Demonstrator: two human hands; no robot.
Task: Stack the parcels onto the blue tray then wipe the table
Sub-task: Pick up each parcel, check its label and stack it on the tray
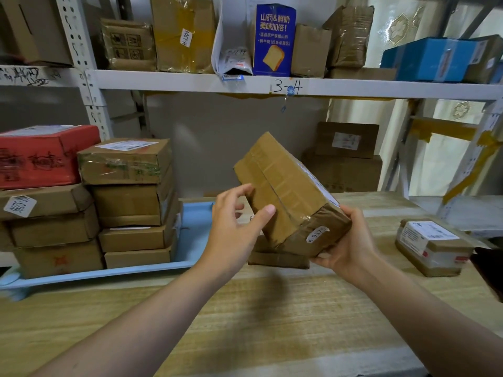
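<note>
While it tilts steeply above the desk, the brown taped parcel we hold sits with its lower end cradled in our right hand, whose fingers curl under the corner near a small white sticker with handwritten characters. Our left hand meets the parcel's near face, the thumb pressed against the tape and the other fingers spread and lightly bent along the left edge, not wrapped round it. Just beneath the raised parcel a flatter brown parcel lies on the desk. To the left the blue tray rests on the desk with two stacks of cardboard parcels on it, and a red box tops the farther stack. Well to the right on the desk lies a labelled parcel wrapped in clear tape. Behind the desk stand more brown boxes, and the white metal shelf above carries cartons, a dark blue bread box and a light blue box.
</note>
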